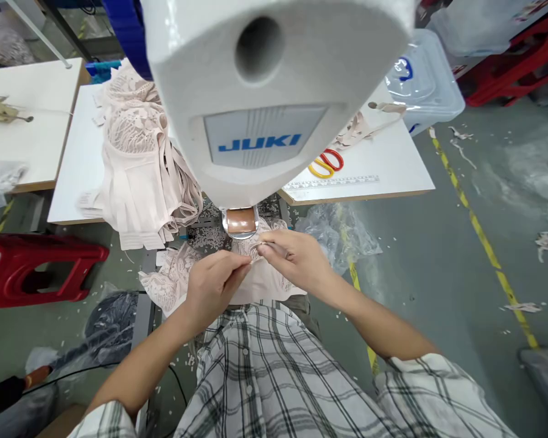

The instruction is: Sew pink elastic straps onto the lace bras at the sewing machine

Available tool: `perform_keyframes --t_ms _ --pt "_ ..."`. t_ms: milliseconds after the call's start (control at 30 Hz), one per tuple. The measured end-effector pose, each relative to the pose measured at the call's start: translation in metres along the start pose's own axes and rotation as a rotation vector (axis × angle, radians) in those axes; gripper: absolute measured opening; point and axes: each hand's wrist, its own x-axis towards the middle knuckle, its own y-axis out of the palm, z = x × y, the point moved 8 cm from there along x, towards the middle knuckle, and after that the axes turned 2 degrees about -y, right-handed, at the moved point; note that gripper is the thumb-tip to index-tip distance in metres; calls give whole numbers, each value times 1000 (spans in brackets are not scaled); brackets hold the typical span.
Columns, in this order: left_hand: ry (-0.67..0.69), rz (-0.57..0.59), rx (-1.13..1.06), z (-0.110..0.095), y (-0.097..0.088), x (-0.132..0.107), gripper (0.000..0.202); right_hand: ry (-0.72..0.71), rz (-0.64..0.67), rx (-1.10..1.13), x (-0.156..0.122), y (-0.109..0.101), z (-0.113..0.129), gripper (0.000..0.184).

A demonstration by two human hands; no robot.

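Directly before me is a white JUKI sewing machine [265, 137], and a beige lace bra [260, 283] lies below its head, draping toward my lap. My left hand [217, 280] pinches an edge of the bra between thumb and fingers. A little higher and to the right, my right hand [295, 255] is closed on a narrow strap-like part of the same bra. The fingertips of both hands are close together, just under the machine's round shiny plate [241, 222]. The machine's needle area is hidden from this angle.
A pile of beige lace bras [137, 164] hangs over the left table edge. On the right table are yellow and red scissors [326, 164] and a clear ruler [333, 182]. A red stool [41, 267] stands left; a lidded plastic box [424, 79] is at the back right.
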Motion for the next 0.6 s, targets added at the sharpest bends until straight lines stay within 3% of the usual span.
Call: perform_keyframes --t_ms 167,433,600 --pt "107 4 40 -15 -8 6 9 27 180 152 8 2 8 14" --pt "41 77 26 -8 -4 10 12 112 347 303 8 7 4 18" --pt "-55 149 56 2 -1 16 16 105 368 303 8 9 4 15"
